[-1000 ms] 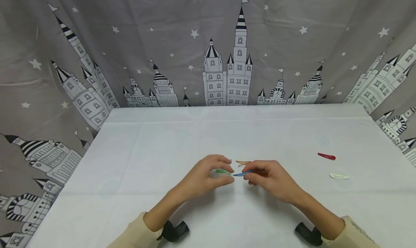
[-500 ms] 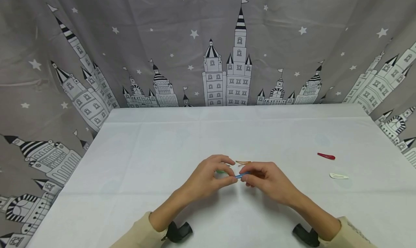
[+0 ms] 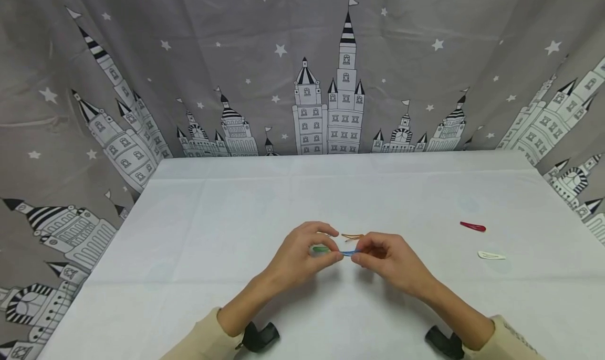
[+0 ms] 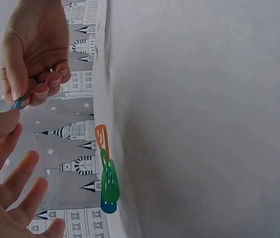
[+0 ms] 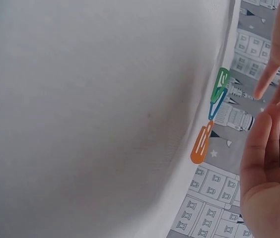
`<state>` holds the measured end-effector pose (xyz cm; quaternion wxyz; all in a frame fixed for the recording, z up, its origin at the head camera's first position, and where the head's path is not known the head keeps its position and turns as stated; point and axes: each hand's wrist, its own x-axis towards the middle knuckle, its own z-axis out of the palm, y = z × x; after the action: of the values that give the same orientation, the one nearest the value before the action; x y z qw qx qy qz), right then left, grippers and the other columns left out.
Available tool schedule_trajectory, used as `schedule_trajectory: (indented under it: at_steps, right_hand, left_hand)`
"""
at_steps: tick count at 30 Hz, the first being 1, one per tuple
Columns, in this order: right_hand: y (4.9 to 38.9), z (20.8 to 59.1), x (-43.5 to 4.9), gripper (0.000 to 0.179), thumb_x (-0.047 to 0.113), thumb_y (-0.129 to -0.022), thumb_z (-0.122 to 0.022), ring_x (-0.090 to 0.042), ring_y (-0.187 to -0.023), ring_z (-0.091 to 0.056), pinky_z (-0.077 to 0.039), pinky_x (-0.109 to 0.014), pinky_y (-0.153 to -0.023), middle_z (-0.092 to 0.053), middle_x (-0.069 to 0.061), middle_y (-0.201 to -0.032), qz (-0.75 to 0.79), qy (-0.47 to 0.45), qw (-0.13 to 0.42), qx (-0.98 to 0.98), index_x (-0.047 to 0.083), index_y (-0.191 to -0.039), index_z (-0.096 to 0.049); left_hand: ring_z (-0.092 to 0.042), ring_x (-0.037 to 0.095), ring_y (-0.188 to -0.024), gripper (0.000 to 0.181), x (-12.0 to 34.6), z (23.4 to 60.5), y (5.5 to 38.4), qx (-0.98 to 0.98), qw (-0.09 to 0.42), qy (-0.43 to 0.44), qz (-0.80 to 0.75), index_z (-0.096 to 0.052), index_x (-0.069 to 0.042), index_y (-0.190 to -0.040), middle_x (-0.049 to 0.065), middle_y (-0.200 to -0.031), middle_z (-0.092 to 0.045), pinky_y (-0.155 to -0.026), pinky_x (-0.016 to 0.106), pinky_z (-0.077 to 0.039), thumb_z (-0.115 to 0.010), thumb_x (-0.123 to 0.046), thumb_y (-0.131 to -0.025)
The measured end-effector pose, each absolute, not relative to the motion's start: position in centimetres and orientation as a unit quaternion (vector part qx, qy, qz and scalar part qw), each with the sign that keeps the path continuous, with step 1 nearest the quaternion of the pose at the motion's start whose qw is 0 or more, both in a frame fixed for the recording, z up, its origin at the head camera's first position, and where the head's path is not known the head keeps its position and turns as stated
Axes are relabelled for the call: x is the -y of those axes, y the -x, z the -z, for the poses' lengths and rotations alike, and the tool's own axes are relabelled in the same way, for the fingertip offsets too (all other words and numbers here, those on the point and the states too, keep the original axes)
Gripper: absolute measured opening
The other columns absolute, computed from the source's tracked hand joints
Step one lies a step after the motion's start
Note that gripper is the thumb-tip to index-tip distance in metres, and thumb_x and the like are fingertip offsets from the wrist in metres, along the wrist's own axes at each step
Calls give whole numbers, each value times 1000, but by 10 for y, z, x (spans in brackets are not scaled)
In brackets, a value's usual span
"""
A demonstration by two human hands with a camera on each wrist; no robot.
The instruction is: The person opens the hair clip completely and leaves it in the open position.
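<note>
Between my two hands, above the table, a blue snap hair clip [image 3: 348, 253] is held by its ends. My right hand [image 3: 389, 257] pinches one end with thumb and forefinger. At the other end, my left hand [image 3: 300, 255] pinches it with thumb and forefinger, its other fingers spread loosely. On the table just beyond lie a green hair clip [image 3: 320, 249], partly behind my left fingers, and an orange hair clip [image 3: 352, 236]. Both wrist views show a second blue hair clip [image 5: 217, 103] lying with these two, overlapping in a row.
On the right side of the white-covered table [image 3: 227, 213] lie a red hair clip [image 3: 472, 226] and a white hair clip [image 3: 491, 255]. A grey curtain [image 3: 255, 50] printed with castles and stars hangs behind the table.
My left hand, apart from the blue hair clip a second ago, has come in and taken its free end. My right hand has shifted slightly along the clip. The other clips lie still.
</note>
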<state>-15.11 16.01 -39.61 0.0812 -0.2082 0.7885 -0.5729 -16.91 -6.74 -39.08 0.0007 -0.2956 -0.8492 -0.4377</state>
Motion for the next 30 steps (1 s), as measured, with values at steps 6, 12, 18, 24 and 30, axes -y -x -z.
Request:
schedule_trajectory:
  at_steps: [6, 12, 18, 24, 30]
  right_hand:
    - [150, 396, -157, 5, 11, -90, -73, -14, -69, -58, -49, -26, -60, -66, 3, -82, 551, 199, 43, -809, 10, -88, -69]
    - [149, 397, -153, 10, 8, -87, -76, -9, -62, -58, -50, -26, -56, -66, 8, -75, 514, 200, -22, -834, 13, -81, -69]
    - [149, 396, -150, 16, 5, -85, -76, -5, -53, -51, -44, -24, -49, -61, 13, -67, 485, 204, -64, -848, 14, -75, -68]
    - [150, 395, -152, 15, 4, -86, -75, -4, -52, -47, -42, -24, -48, -58, 10, -63, 472, 202, -54, -856, 11, -74, -69]
    - [149, 395, -156, 10, 8, -87, -75, -8, -57, -53, -44, -25, -52, -61, 4, -67, 493, 176, -8, -852, 10, -79, -71]
  left_hand:
    - [-57, 22, -110, 10, 64, 391, 169, 851, 32, 307, 424, -74, -16, -75, 6, -108, -68, -98, 46, -42, -80, -16, -83]
    - [-58, 24, -104, 13, 61, 392, 169, 859, 78, 319, 393, -74, -13, -71, 5, -101, -66, -99, 49, -41, -82, -16, -81]
    - [-58, 22, -100, 14, 59, 394, 169, 859, 109, 317, 386, -73, -12, -71, 1, -99, -62, -98, 50, -41, -82, -16, -81]
    - [-58, 24, -108, 13, 55, 395, 168, 858, 117, 319, 385, -73, -14, -71, 3, -106, -65, -100, 50, -40, -80, -13, -82]
    - [-57, 26, -111, 8, 55, 394, 168, 860, 97, 309, 393, -78, -11, -78, 6, -110, -66, -96, 48, -44, -82, -16, -82]
